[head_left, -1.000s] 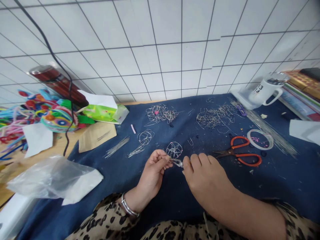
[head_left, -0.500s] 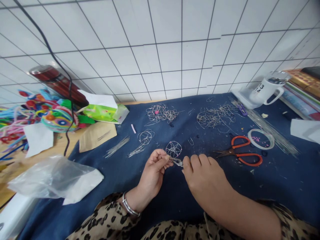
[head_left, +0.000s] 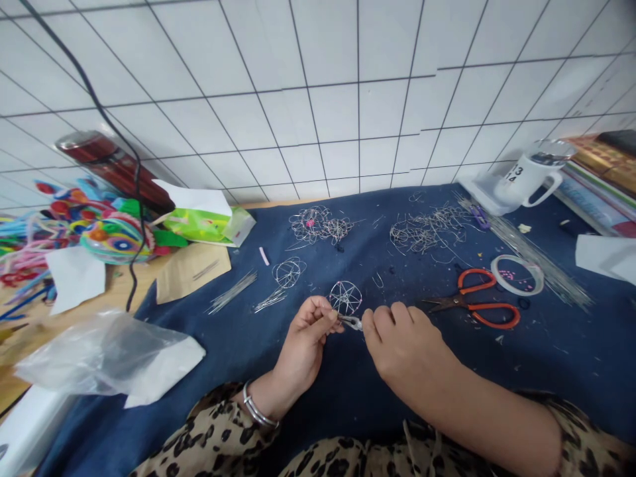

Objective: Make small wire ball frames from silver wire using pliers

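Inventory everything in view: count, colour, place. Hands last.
Wire wheel: one, silver, pink beads, front centre
Pliers: one, metallic, front centre
Round frame: one, silver wire, middle left
Wire tangles: two, silvery, back centre
Wire bundles: three, silver, two left, one right
Scissors: one, orange handles, right
Round dish: one, whitish, pink beads, right
Mug: one, white, back right
Books: several, mixed colours, far right
Papers: several, white and brown, both sides
Flask: one, red, back left
Packet: one, green, left
Craft pile: uncounted, multicoloured, far left
Bag: one, clear, front left
Cable: one, black, left
Cloth: one, dark blue, underneath
Wall: one, white, behind
Bracelet: one, silver, left wrist
Left hand: one, bare, pinching wheel
Right hand: one, bare, gripping pliers
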`<state>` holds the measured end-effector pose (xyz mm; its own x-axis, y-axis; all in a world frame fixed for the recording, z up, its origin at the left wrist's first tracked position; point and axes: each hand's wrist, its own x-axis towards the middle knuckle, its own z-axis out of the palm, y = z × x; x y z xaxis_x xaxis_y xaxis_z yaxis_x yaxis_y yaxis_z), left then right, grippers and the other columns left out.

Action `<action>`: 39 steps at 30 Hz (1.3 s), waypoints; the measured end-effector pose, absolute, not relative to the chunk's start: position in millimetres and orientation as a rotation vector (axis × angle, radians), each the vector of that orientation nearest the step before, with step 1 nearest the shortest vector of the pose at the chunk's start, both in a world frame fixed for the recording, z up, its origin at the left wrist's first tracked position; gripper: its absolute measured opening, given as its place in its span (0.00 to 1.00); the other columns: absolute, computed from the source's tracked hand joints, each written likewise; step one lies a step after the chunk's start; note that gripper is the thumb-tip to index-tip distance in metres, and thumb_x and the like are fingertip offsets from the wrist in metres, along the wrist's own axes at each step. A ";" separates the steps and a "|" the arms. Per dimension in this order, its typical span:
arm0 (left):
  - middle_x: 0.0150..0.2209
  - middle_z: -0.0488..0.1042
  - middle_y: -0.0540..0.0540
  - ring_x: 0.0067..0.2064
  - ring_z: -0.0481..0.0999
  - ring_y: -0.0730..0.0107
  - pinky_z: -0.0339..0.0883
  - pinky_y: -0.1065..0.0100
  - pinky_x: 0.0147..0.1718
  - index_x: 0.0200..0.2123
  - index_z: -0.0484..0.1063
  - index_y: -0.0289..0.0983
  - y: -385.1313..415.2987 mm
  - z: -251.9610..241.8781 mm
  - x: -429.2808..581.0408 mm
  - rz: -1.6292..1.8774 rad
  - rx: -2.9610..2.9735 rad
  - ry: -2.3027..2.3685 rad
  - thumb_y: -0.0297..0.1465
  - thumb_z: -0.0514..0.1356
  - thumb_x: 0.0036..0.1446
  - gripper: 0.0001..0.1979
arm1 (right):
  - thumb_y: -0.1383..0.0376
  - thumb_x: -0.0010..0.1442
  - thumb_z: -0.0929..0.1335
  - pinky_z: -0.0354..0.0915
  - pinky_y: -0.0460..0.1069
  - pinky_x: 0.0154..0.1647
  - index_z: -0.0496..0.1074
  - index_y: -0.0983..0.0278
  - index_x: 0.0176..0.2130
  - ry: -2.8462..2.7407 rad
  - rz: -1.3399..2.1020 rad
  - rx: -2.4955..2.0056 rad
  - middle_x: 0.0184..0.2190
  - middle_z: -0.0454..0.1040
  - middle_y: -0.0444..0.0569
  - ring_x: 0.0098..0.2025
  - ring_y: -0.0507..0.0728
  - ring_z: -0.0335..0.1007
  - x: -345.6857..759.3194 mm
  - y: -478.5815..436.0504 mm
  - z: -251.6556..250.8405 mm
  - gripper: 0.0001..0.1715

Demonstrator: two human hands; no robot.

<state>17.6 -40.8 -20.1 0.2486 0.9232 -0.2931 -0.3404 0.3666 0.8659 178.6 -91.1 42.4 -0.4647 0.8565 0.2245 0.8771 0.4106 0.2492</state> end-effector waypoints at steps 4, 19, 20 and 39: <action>0.24 0.69 0.52 0.27 0.70 0.75 0.63 0.73 0.31 0.31 0.67 0.37 -42.3 -19.3 19.9 0.994 0.798 0.949 0.27 0.61 0.52 0.04 | 0.74 0.55 0.60 0.47 0.51 0.24 0.71 0.71 0.38 -2.620 -0.533 -1.546 0.26 0.67 0.52 0.26 0.56 0.57 180.0 -89.9 44.2 0.13; 0.26 0.70 0.52 0.29 0.71 0.75 0.63 0.73 0.33 0.35 0.67 0.38 -39.0 -24.9 18.0 0.981 0.775 0.917 0.28 0.59 0.55 0.04 | 0.71 0.57 0.62 0.49 0.52 0.27 0.69 0.67 0.42 -2.509 -0.384 -1.743 0.27 0.65 0.49 0.30 0.58 0.59 183.0 -95.1 31.4 0.12; 0.27 0.70 0.52 0.29 0.71 0.75 0.63 0.73 0.33 0.35 0.67 0.38 -39.1 -24.7 17.9 0.980 0.770 0.915 0.28 0.59 0.55 0.04 | 0.71 0.57 0.62 0.49 0.52 0.27 0.69 0.67 0.42 -2.506 -0.380 -1.743 0.27 0.65 0.49 0.30 0.58 0.59 183.1 -95.2 32.1 0.12; 0.26 0.69 0.51 0.28 0.70 0.76 0.63 0.73 0.32 0.35 0.66 0.36 -38.0 -26.9 16.9 0.956 0.889 0.912 0.28 0.57 0.58 0.02 | 0.71 0.56 0.62 0.47 0.52 0.27 0.69 0.67 0.43 -2.569 -0.381 -1.627 0.27 0.66 0.49 0.29 0.57 0.57 189.8 -89.7 35.9 0.13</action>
